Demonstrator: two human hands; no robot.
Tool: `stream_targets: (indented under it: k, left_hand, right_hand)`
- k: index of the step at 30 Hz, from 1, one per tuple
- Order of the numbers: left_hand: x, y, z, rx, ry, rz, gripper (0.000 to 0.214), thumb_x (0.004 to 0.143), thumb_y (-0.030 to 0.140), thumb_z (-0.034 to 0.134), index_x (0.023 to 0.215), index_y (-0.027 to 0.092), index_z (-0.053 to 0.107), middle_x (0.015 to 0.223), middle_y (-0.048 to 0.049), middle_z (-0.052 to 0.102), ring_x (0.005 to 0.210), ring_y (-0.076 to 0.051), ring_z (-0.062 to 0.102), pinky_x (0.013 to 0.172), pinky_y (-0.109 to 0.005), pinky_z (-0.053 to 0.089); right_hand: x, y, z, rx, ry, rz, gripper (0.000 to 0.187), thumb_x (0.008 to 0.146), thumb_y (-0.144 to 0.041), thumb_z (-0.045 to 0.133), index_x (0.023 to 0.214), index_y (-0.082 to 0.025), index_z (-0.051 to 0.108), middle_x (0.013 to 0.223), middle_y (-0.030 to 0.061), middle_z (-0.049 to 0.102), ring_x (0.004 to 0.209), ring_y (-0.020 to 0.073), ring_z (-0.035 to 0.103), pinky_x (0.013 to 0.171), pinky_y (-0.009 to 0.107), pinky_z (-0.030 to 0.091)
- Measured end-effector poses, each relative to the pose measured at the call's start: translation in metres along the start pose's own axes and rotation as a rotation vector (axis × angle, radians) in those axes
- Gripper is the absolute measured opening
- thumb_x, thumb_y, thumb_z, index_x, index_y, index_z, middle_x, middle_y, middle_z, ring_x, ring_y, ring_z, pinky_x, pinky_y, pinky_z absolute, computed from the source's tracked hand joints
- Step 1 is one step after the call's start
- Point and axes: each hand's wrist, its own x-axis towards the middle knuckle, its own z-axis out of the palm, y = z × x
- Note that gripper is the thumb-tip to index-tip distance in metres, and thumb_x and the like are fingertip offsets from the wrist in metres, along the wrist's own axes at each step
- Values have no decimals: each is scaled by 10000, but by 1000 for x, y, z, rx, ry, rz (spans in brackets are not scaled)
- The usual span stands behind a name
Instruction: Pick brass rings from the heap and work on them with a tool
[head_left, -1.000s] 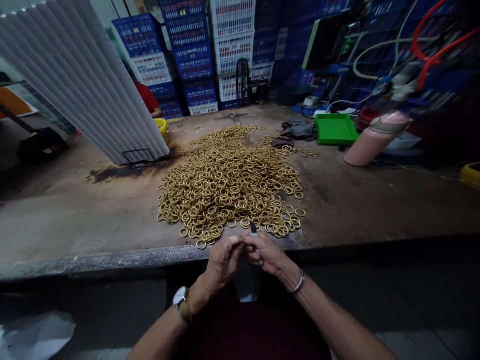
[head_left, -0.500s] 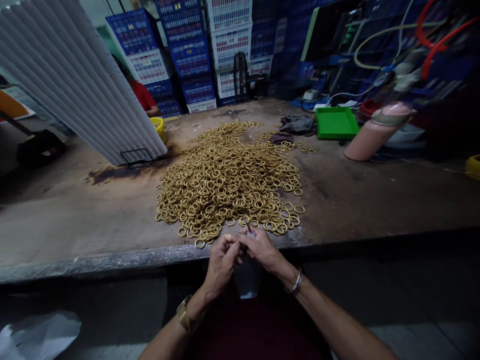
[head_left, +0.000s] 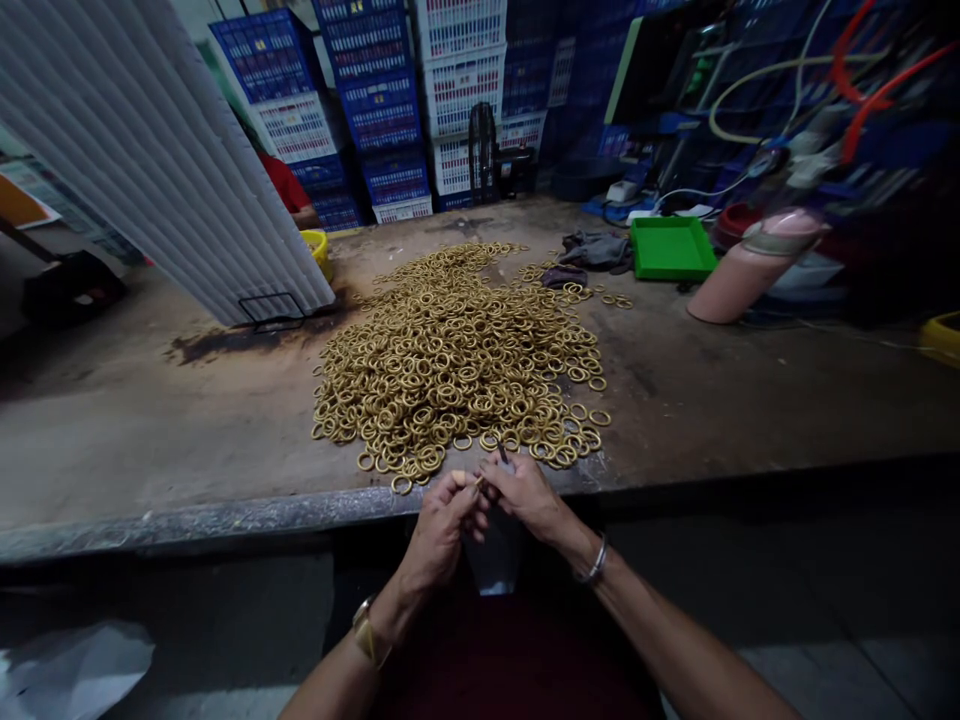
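Bench (head_left: 712, 400) and ring heap (head_left: 457, 360) lie just beyond the left hand (head_left: 441, 530), fingers pinching what seems an edge-on ring (head_left: 479, 482) beside the right hand (head_left: 529, 497), clamped on a tool (head_left: 502, 454) pointing heapward.

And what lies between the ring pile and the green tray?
The head view shows crumpled dark fabric and a few loose rings between ring pile and green tray.

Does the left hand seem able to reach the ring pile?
Probably yes: the left hand is just in front of the ring pile with nothing visible between, though it pinches a small piece.
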Motion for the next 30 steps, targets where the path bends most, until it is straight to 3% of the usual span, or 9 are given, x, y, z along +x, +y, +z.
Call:
stream_targets:
  k: [8,14,20,30]
  left_hand:
    - [-4,0,0,-102,-25,-21,255,749,388,585,763,147,503,655,23,506,492,-50,451,445,-165,346]
    - [-6,3,-1,-118,-1,-1,293,720,422,607,755,163,475,651,27,512,497,-58,462,444,-165,344]
    - [-3,0,-4,-28,34,61,287,733,430,590,779,169,479,649,32,518,492,-57,473,453,-164,364]
    - [-14,4,-7,153,43,137,258,779,408,541,743,157,498,646,22,507,494,-50,447,479,-166,386]
  right_hand:
    - [-3,3,1,10,-21,4,221,724,-373,517,628,-183,459,456,-75,429,357,42,321,350,172,250]
    - [-3,1,1,-330,119,-133,178,735,-277,468,582,-189,486,494,-36,468,462,86,406,470,206,328]
    - [-13,2,1,-768,-51,-341,105,709,-149,441,689,-197,532,606,4,574,567,120,500,546,220,315]
    - [-9,-5,-2,-1018,-141,-295,151,742,-165,439,749,-198,586,670,22,623,580,130,515,527,236,258]
